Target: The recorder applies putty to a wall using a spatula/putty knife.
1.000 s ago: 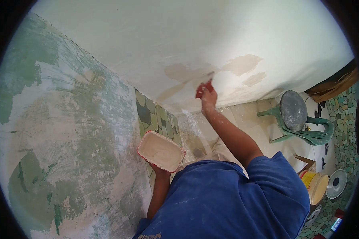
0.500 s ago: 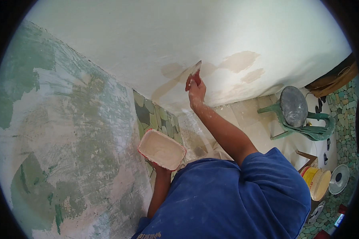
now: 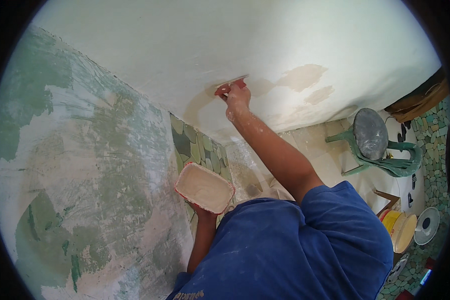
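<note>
A: From far left: the patchy wall [image 3: 85, 165], green and whitish, and right of it the tub [image 3: 176, 188], with pale paste [image 3: 204, 189] inside!

B: Who has it?

A: The left hand [image 3: 204, 212], from beneath. Those fingers are grasping the tub, though most are hidden under it. Its long axis slopes from upper left to lower right.

B: Past it runs the stone strip [image 3: 200, 145], and then, higher up, the scraper [image 3: 226, 90], right at the white wall [image 3: 210, 40]!

A: Red body, blade slanting from lower left to upper right, over the tan smear [image 3: 197, 106]. The edge seems to meet the wall; I can't swear to it.

B: And the right hand [image 3: 239, 98]?

A: Clenched round the scraper, coming at it from the right and below. From those fingers the tub lies left and back toward the body, well apart. The left hand is far nearer to it.

B: Anything between?

A: The foot of the white wall and that stone strip. Further right, tan patches [image 3: 303, 78], then the chair [image 3: 405, 164] with a grey round thing [image 3: 370, 134], well apart from the forearm.

B: Last, the yellow bucket [image 3: 399, 231] and a pale disc [image 3: 427, 226], lower right!
</note>
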Tool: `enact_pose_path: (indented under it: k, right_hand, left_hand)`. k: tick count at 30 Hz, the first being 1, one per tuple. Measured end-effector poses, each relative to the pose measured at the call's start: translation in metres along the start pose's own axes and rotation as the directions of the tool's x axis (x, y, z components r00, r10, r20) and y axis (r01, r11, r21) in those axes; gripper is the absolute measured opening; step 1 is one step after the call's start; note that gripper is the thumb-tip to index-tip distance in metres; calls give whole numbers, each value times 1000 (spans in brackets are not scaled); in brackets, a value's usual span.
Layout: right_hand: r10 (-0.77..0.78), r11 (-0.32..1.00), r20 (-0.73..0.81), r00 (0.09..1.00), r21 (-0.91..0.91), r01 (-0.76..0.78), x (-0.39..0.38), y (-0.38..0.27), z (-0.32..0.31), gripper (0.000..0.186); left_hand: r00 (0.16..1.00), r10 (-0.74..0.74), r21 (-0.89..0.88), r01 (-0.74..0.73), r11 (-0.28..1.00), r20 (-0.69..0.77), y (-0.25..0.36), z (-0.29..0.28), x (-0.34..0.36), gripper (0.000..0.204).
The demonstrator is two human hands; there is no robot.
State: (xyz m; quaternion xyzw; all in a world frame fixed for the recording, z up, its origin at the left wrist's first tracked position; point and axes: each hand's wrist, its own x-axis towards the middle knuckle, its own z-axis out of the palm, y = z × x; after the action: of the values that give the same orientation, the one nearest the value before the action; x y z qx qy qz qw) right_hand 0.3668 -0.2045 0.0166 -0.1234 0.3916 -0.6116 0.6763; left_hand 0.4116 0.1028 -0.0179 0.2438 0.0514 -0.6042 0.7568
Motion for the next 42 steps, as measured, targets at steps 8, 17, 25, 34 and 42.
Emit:
enact_pose_path:
  k: [8, 17, 25, 34, 42]
  right_hand:
    - [198, 980, -162, 967, 33, -195, 4, 13, -59, 8]
    - [109, 979, 179, 978, 152, -137, -6, -53, -21, 18]
    - [195, 975, -10, 981, 113, -193, 34, -33, -66, 16]
    - [140, 978, 48, 989, 151, -145, -6, -15, -55, 14]
    - [267, 964, 38, 963, -5, -267, 38, 12, -16, 20]
  left_hand:
    - [998, 8, -25, -6, 1000, 61, 2, 4, -1, 70]
    - [994, 5, -51, 1, 999, 109, 6, 6, -2, 69]
    - [995, -67, -88, 74, 993, 80, 6, -17, 4, 70]
    - [976, 50, 83, -69, 994, 210, 7, -5, -5, 72]
    - [972, 165, 354, -215, 910, 166, 4, -3, -7, 71]
